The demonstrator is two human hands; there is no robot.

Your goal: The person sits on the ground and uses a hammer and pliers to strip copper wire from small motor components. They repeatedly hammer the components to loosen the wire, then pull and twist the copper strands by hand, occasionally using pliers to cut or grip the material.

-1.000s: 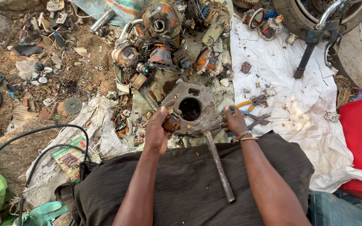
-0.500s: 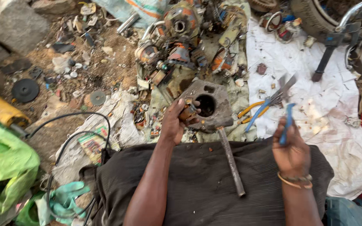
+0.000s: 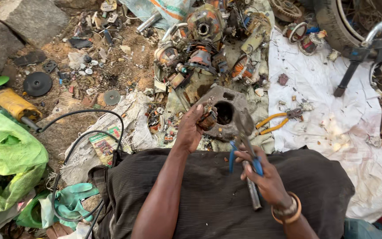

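My left hand [image 3: 192, 129] grips a small copper-wound motor part [image 3: 207, 119] just in front of my lap. It is held against a rusty grey metal housing with a round hole [image 3: 225, 112]. My right hand [image 3: 264, 178] holds blue-handled pliers [image 3: 245, 141], their jaws pointing up toward the housing. A hammer [image 3: 253, 191] lies across my dark lap under the right hand, handle toward me.
Yellow-handled pliers [image 3: 276, 122] lie on a white cloth [image 3: 328, 88] to the right. A heap of dismantled motors [image 3: 208, 48] sits ahead. A yellow angle grinder [image 3: 13, 104], green bag [image 3: 5, 155], black cable [image 3: 74, 132] and stone blocks [image 3: 27, 20] are left.
My right hand left the housing, picked up the blue-handled pliers from the white cloth and brought them in beside the housing. My left hand stays on the motor part.
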